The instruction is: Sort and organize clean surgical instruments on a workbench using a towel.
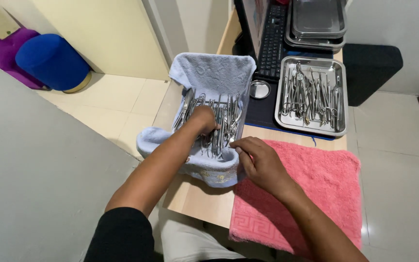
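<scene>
A light blue towel (214, 73) lines a container on the wooden table and holds several steel surgical instruments (226, 116). My left hand (204, 120) reaches into the pile, fingers curled down among the instruments. My right hand (258, 157) rests at the towel's near right edge, fingertips pinching the cloth or an instrument tip there; which one is unclear. A pink towel (316, 179) lies spread flat under and to the right of my right hand.
A steel tray (341, 97) with several more instruments sits at the back right on a dark mat. Stacked empty steel trays (316, 22), a black keyboard (272, 39) and a small round steel dish (259, 89) are behind. A blue stool (52, 60) stands on the floor at left.
</scene>
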